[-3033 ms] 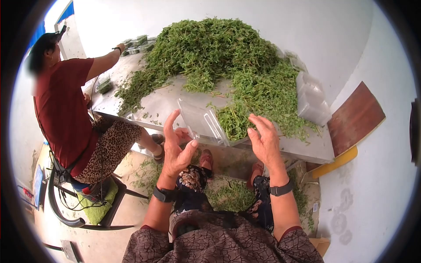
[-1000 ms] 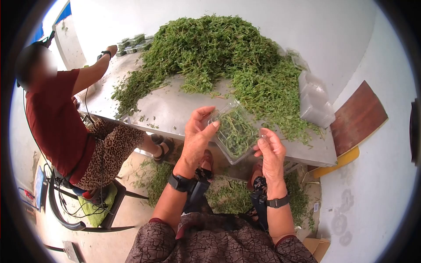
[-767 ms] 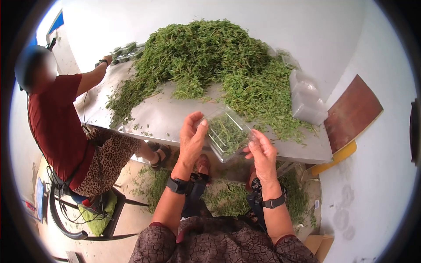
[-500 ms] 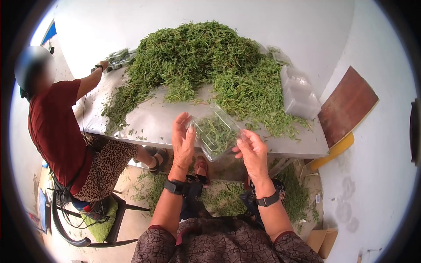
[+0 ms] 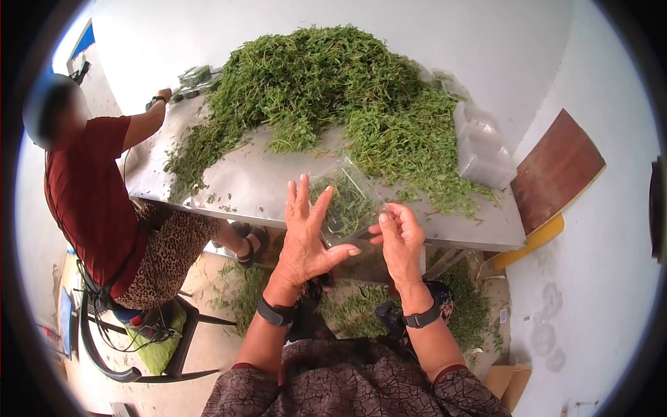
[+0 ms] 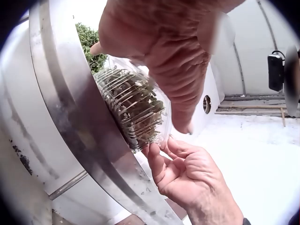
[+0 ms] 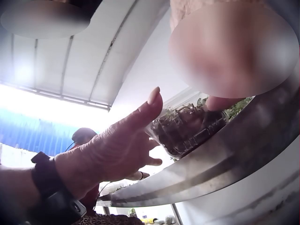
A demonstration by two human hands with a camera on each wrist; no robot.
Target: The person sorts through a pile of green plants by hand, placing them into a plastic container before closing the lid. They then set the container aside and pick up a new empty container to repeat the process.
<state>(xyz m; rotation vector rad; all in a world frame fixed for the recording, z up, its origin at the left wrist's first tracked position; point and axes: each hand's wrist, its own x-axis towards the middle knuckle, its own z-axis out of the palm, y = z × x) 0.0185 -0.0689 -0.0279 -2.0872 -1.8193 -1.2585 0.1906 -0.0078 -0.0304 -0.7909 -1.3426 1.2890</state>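
A clear plastic clamshell box (image 5: 351, 201) filled with leafy green stems is held tilted above the table's front edge, its lid folded over the greens. My right hand (image 5: 401, 243) pinches its near right corner between thumb and fingers, also visible in the left wrist view. Beside the box's left side, my left hand (image 5: 303, 240) has its fingers spread straight and its thumb stretched toward the right. In the right wrist view the ridged side of the box (image 7: 180, 133) shows beyond the left hand (image 7: 119, 140).
A big heap of greens (image 5: 313, 83) covers much of the metal table (image 5: 243, 170). Stacked clear boxes (image 5: 483, 149) stand at its right end, filled boxes (image 5: 196, 80) at the far left. Another person (image 5: 90, 187) sits at left; a brown board (image 5: 559, 170) leans at right.
The box stood with its lid up three seconds ago; the lid then came down and both hands held it. Since then my left hand has spread its fingers while the right keeps its pinch.
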